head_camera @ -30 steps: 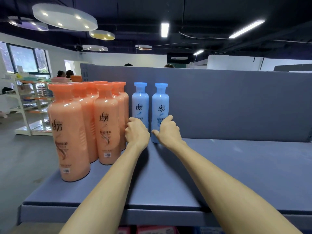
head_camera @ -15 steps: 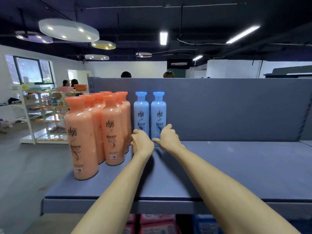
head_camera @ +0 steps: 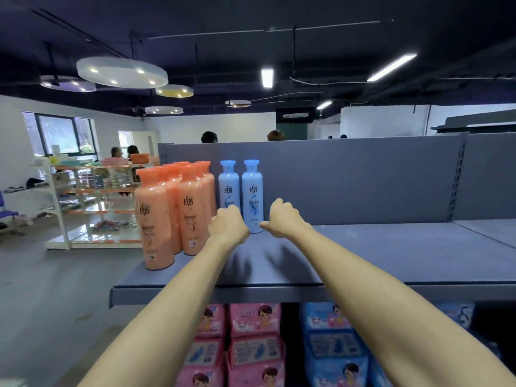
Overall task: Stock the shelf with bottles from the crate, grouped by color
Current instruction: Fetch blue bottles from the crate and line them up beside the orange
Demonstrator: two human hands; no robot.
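Two bare arms reach forward over a grey shelf (head_camera: 391, 252). The left hand (head_camera: 227, 223) is a loose fist in front of the left blue bottle (head_camera: 229, 185); whether it touches or grips that bottle cannot be told, since the hand hides the lower body. The right hand (head_camera: 284, 219), fingers curled, sits just beside the right blue bottle (head_camera: 252, 191), thumb near its base, apparently holding nothing.

Both blue bottles stand upright against the back panel (head_camera: 349, 177), touching side by side. To their left stands a tight cluster of orange bottles (head_camera: 178, 208).

The bottles look like smooth, rigid plastic, likely full and fairly heavy, and somewhat slippery. The mid-body is probably the safest place to grip; tall and narrow, they may topple if nudged.

The shelf to the right is bare. The orange cluster crowds the left side. Pink packs (head_camera: 251, 344) and blue packs (head_camera: 332, 347) fill the shelf below. No crate is in view.
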